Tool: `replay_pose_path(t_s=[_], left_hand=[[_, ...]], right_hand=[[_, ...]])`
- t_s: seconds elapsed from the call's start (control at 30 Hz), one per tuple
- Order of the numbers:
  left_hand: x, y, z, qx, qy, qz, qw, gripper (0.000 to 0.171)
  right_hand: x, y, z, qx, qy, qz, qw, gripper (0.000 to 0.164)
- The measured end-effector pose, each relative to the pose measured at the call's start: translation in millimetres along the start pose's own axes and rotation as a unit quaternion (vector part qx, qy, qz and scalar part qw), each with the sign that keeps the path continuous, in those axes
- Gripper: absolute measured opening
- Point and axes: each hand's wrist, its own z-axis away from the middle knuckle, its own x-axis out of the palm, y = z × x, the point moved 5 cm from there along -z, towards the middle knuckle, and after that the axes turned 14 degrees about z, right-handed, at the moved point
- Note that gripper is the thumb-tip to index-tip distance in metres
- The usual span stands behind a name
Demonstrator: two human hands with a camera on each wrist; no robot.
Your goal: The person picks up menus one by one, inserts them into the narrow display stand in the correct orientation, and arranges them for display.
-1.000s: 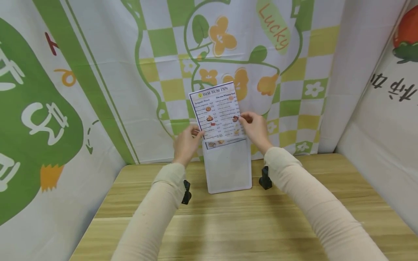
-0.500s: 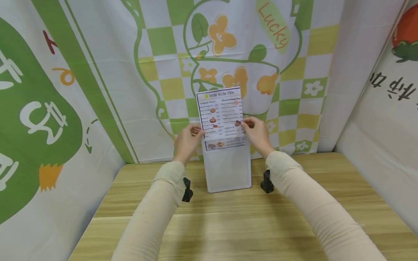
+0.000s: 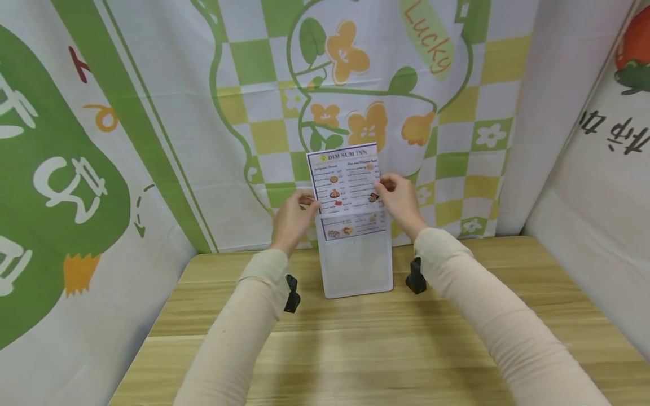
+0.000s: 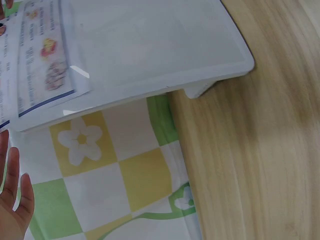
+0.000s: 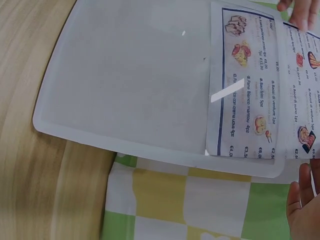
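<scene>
A printed paper menu headed "DIM SUM INN" stands partly inside a clear-fronted white sign holder on the table. Its lower part shows through the holder's front, while the upper part sticks out above the top edge. My left hand pinches the menu's left edge. On the opposite edge, my right hand pinches the paper at a similar height. The right wrist view shows the menu's lower rows behind the glossy panel. In the left wrist view, a small foot juts out behind the holder.
The holder stands on a wood-grain table near its back edge. Behind hangs a green, yellow and white checked cloth. Printed white cloths flank both sides. Black wrist-mounted pieces show beside the sleeves.
The menu has straightened from a leftward tilt and slid down, so more of its lower part is inside the holder. Both hands stay at its edges; the holder stays in place.
</scene>
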Motion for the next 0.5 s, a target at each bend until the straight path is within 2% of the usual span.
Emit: replay_pose_path(t_s=[0.13,0.23,0.5], left_hand=[[0.5,6.3,-3.1,-0.004,0.014,0.01,0.9998,0.031],[1.4,9.4,-4.0,-0.002,0.023,-0.001,0.9997,0.03],[0.9,5.8,-1.1,0.002,0.034,0.001,0.9994,0.024]], right_hand=[[3.8,6.7,4.8,0.008,-0.016,0.005,1.0,0.027],[5.8,9.9,7.0,0.017,-0.022,-0.002,1.0,0.028],[0.8,3.6,-0.2,0.012,0.001,-0.027,1.0,0.025]])
